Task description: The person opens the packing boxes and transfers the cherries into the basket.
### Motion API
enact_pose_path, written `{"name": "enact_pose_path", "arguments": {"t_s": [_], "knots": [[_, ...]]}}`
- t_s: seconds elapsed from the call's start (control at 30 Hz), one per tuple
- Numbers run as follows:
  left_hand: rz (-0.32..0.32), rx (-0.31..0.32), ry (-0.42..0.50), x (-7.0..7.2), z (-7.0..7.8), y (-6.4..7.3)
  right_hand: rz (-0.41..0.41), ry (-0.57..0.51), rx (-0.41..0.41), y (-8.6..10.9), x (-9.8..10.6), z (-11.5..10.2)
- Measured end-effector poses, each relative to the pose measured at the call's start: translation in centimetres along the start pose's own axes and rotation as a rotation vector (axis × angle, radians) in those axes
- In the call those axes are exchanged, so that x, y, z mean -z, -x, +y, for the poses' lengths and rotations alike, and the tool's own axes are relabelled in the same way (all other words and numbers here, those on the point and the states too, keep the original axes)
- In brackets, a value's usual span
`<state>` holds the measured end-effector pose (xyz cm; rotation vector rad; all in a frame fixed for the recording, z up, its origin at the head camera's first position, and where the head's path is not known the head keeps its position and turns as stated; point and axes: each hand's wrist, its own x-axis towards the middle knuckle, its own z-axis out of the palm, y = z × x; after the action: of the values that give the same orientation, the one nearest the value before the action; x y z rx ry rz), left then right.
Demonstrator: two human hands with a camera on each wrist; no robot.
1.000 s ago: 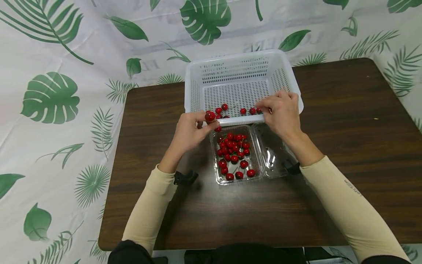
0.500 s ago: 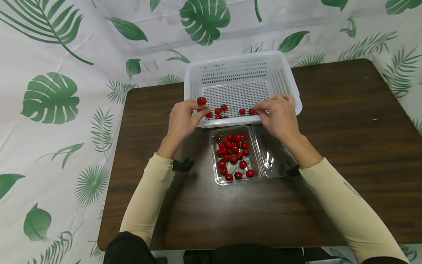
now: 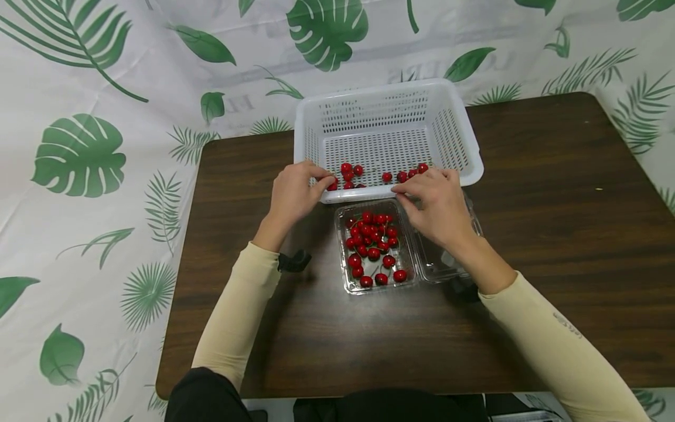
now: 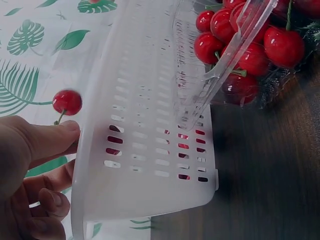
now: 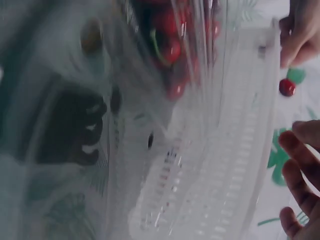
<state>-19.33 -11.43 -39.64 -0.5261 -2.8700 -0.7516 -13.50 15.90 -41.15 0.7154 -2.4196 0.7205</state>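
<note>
In the left wrist view, my left hand [image 4: 37, 165] pinches the green stem of a red cherry [image 4: 67, 102] between thumb and finger, just above the rim of the white plastic basket [image 3: 457, 135]. Seen from the head, that hand is over the basket's near left corner, with several cherries [image 3: 358, 170] lying inside. My right hand [image 3: 439, 205] hovers at the near rim, its thumb and index fingertips close together. Its fingers are loosely bent in the right wrist view, and nothing shows between them. Below the basket, a clear plastic clamshell box [image 3: 343, 275] holds many cherries [image 3: 373, 254].
The clamshell's clear lid [image 3: 433, 266] lies folded out to the right, partly under my right forearm. All of this stands on a dark wooden table [image 3: 559, 234]. Behind the table hangs a white cloth [image 3: 158, 76] with green leaves.
My left hand went left to the basket's corner, and its cherry now hangs over the inside. My right hand has drawn back from the cherries on the right, toward the near rim.
</note>
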Motion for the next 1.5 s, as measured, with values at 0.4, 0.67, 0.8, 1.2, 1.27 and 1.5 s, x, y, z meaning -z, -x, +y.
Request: {"name": "enact_pose_path", "arguments": {"t_s": [0.4, 0.67, 0.8, 1.2, 1.27, 1.5], "knots": [[-0.014, -0.008, -0.031, -0.5, 0.0, 0.4, -0.444, 0.097, 0.133, 2.0, -1.5, -2.8], [0.062, -0.053, 0.007, -0.4, 0.6, 1.4, -0.612, 0.226, 0.173, 3.0, -2.9, -3.7], [0.122, -0.116, 0.009, -0.4, 1.3, 2.3, -0.667, 0.311, 0.188, 3.1, -3.5, -4.1], [0.094, -0.300, 0.023, -1.5, 4.2, 4.8, -0.638, 0.416, 0.243, 3.4, -4.7, -4.0], [0.079, -0.305, 0.023, -1.8, 4.3, 5.0, -0.628, 0.423, 0.241, 3.5, -4.9, -4.0], [-0.001, -0.297, 0.017, -2.5, 4.6, 5.4, -0.607, 0.412, 0.220, 3.4, -5.1, -3.9]]}}
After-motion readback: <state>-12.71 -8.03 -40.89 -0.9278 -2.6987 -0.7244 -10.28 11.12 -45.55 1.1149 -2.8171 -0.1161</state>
